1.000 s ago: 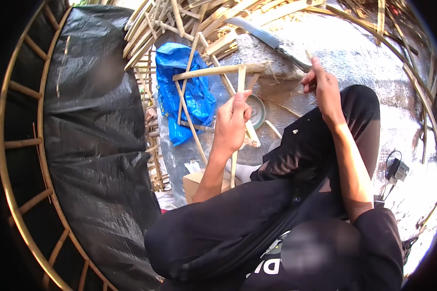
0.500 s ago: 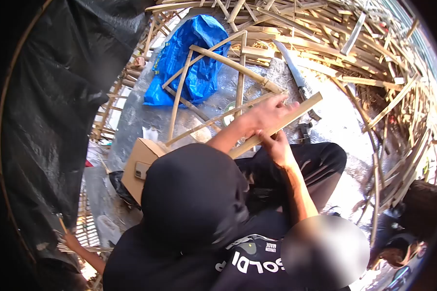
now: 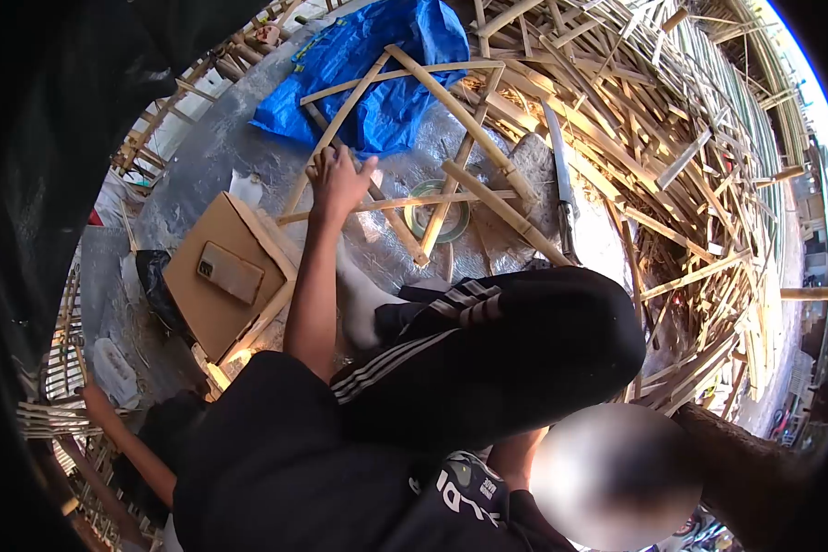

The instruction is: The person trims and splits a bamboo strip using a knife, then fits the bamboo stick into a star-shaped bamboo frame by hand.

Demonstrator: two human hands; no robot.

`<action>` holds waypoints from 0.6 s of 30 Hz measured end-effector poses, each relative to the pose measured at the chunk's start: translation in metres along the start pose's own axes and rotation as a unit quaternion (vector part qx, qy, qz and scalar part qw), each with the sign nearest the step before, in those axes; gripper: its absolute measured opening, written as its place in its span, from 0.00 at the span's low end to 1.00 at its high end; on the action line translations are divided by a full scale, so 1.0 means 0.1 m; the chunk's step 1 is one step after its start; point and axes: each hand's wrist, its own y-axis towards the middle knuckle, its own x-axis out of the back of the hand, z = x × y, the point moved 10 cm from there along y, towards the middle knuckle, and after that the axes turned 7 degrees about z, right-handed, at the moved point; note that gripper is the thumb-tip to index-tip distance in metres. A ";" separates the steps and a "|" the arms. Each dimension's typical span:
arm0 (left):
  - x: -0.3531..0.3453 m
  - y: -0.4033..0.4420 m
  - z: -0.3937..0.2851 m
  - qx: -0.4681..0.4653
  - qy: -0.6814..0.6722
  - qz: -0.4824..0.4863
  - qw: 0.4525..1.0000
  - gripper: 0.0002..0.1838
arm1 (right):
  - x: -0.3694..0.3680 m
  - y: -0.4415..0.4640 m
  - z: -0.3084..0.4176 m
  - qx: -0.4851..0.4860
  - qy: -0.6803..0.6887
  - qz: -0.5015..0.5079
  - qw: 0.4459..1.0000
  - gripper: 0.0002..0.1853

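Note:
My left hand (image 3: 340, 184) reaches forward over a loose arrangement of bamboo strips (image 3: 405, 200) on the floor. Its fingers bend over one slanting strip, and the thumb stands apart from them. Whether they press on the strip I cannot tell. Behind my raised knee (image 3: 543, 340) my right forearm (image 3: 515, 457) shows briefly, then runs into a blurred patch that hides the hand. A thicker bamboo piece (image 3: 506, 213) slants down to the knee, its lower end hidden. A green ring-shaped roll (image 3: 460, 221) lies under the strips. To its right rests a long-bladed knife (image 3: 558, 156).
A cardboard box (image 3: 202, 308) with a phone (image 3: 230, 272) on top stands at left. Crumpled blue plastic sheeting (image 3: 363, 110) lies beyond the strips. A large bamboo pile (image 3: 681, 212) fills the right. Another person's hand (image 3: 97, 402) touches slatted work at lower left.
My hands were together on a bamboo piece; now my left hand has moved left onto the strips and my right is hidden. A thick piece now slants beside my knee.

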 end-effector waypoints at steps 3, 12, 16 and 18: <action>-0.28 -0.09 0.44 -0.006 0.001 -0.020 1.000 0.30 | 0.15 -0.10 0.03 -0.017 -0.034 -0.028 0.999 0.20; 0.25 -0.65 -0.41 -0.144 -0.363 -0.044 0.920 0.18 | -2.19 0.13 1.22 0.135 -0.195 0.237 0.942 0.19; -0.24 -0.80 -1.09 -0.143 -0.578 0.276 0.755 0.26 | -3.86 -0.07 0.77 0.106 -0.312 0.361 0.872 0.22; -0.23 -0.85 -1.32 -0.175 -0.606 0.287 0.721 0.24 | -4.42 -0.11 0.15 0.068 -0.367 0.455 0.809 0.24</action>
